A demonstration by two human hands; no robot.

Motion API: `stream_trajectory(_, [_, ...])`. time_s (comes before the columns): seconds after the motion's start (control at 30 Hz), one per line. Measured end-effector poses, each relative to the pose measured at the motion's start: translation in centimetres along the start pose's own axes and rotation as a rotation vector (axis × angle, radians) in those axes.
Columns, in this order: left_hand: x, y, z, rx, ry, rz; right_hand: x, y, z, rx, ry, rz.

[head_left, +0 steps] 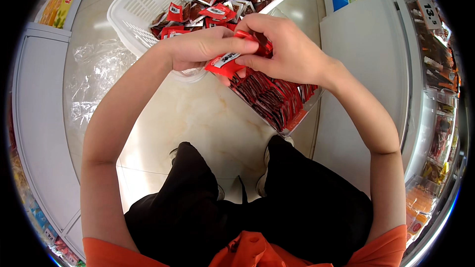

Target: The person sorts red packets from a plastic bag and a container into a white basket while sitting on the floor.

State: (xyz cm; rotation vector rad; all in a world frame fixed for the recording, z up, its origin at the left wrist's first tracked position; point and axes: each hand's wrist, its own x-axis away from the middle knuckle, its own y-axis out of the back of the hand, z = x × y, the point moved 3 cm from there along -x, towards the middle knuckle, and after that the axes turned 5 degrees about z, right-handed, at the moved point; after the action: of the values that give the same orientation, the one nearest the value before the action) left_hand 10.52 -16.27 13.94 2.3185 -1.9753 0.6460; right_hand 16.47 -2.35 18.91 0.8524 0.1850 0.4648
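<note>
Between my hands are small red snack packets (225, 65) with a white label and dark print. My left hand (200, 48) pinches them between thumb and fingers. My right hand (289, 49) is closed on red packets too, its thumb against their lower edge; how many it holds is hidden by the fingers. Under my right hand, a clear box (298, 122) holds red packets (272, 99) stood closely in rows. Beyond my hands stands a white plastic basket (129, 17) with many loose red and brown packets (215, 2) heaped inside.
A crumpled clear plastic bag (96, 76) lies on the tiled floor at left. White shelf units (39, 94) flank me on the left and right, the right one with packaged goods (440, 133). My knees and shoes are below the box.
</note>
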Motion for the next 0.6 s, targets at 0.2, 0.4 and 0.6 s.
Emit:
stream_trajectory(0.2, [-0.1, 0.1, -0.5, -0.091, 0.082, 0.062, -0.4, 0.2, 2.4, 0.329, 0.135, -0.044])
stream_trajectory(0.4, [-0.2, -0.2, 0.5, 0.124, -0.01, -0.067, 0.8, 3.1, -1.5, 0.351, -0.262, 0.19])
stream_trajectory(0.6, [-0.4, 0.1, 0.4, 0.09, -0.014, -0.053, 6.3, -1.3, -11.3, 0.09, -0.736, 0.316])
